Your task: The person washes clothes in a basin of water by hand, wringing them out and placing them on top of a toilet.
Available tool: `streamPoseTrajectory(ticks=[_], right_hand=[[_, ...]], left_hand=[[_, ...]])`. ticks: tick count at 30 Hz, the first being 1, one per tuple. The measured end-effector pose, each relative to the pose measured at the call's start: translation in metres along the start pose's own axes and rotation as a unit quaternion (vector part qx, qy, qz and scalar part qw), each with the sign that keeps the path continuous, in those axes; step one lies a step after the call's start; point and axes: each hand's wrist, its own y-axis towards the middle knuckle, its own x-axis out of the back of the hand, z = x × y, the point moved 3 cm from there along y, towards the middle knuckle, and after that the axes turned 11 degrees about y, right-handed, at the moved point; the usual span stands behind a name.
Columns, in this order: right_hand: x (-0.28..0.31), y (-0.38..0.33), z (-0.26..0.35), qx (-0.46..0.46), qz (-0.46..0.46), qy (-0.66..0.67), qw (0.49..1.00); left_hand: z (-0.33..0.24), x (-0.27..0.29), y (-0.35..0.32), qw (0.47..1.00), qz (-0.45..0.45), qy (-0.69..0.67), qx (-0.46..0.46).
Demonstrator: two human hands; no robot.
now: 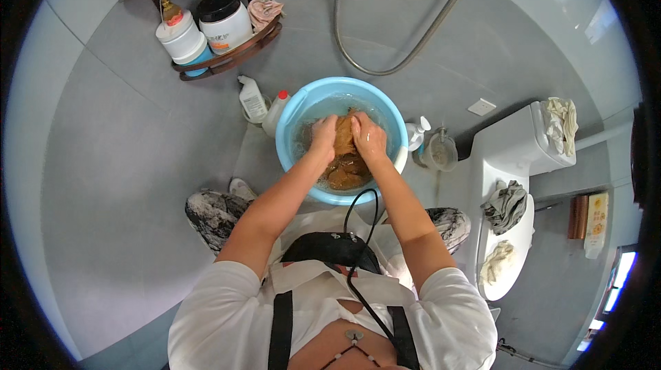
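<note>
A light blue basin holding water sits on the floor in front of me. Bunched brown cloth is gripped between my two hands above the water, and more of it lies wet in the basin below. My left hand closes on the cloth's left side, fingers curled into it. On the other side my right hand is closed round the cloth too, its knuckles wet. The fingertips of both hands are partly hidden by the folds.
White bottles stand left of the basin; a spray bottle and a clear cup stand right. A toilet bears a grey cloth. A corner shelf carries tubs. A metal hose hangs at the back.
</note>
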Motion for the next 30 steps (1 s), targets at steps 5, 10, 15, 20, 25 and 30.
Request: streamPoseTrajectory(ticks=[5, 10, 15, 20, 25, 30], right_hand=[[0.014, 0.009, -0.041, 0.0, -0.057, 0.26, 0.964], [0.019, -0.027, -0.063, -0.156, 0.126, 0.097, 0.975], [-0.001, -0.039, -0.022, -0.138, 0.219, 0.045, 0.965], [-0.014, -0.019, -0.035, -0.148, 0.065, 0.16, 0.974], [0.018, -0.015, -0.035, -0.197, 0.011, 0.392, 0.899], [0.058, -0.008, -0.017, -0.162, -0.036, 0.627, 0.761]], left_hand=[[-0.048, -0.01, -0.004, 0.988, 0.101, -0.111, 0.032], [-0.082, -0.015, -0.013, 0.967, 0.179, -0.176, 0.029], [-0.09, -0.034, -0.039, 0.947, 0.231, -0.214, 0.057], [-0.092, -0.053, -0.059, 0.935, 0.251, -0.237, 0.087], [-0.117, -0.031, -0.054, 0.944, 0.217, -0.246, 0.036], [-0.1, 0.007, -0.019, 0.96, 0.169, -0.225, -0.009]])
